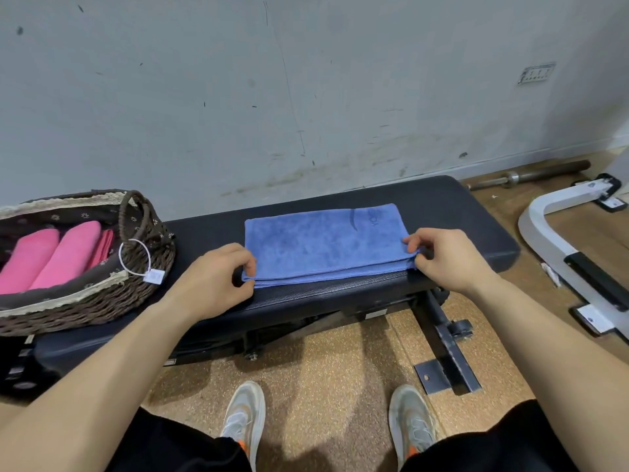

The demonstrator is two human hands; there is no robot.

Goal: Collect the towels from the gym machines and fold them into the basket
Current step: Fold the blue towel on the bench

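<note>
Towel [323, 243] lies folded between both hands, left [218, 277] and right [446, 257] pinching its near corners.

Scuffed grey wall [306, 80] with an outlet plate [536, 73], steel bar [531, 174] along its foot, white metal frame [531, 229] on speckled floor [340, 386], pale sneakers [243, 417] below.

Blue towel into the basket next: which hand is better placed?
Left, probably. The left hand pinches the corner of the blue towel nearest the basket; the right hand pinches the far corner.
</note>
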